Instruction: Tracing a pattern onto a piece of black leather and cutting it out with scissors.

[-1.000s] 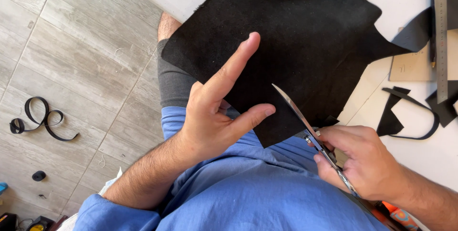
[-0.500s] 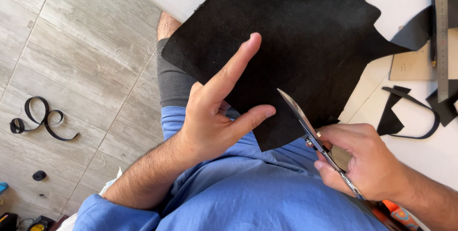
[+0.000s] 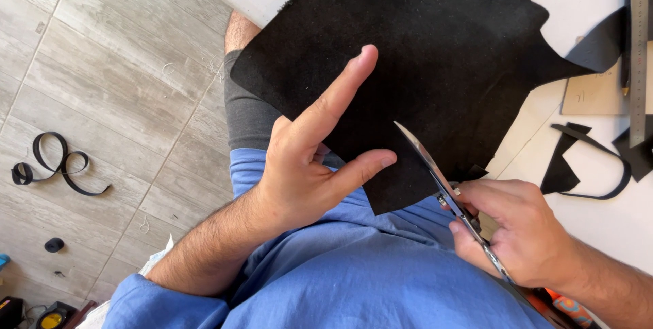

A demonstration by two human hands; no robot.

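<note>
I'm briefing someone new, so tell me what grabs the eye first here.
A big black sheet of suede-like material fills the top centre, hanging off the white table. The left hand holds its near edge while the right hand works scissors into it from the right. A looped black strip lies on the floor at left.

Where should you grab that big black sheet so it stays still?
Probably pinch the black sheet at its floppy lower edge, coming from the left, as the left hand does. That side overhangs the table, clear of the scissors in the right hand.
</note>
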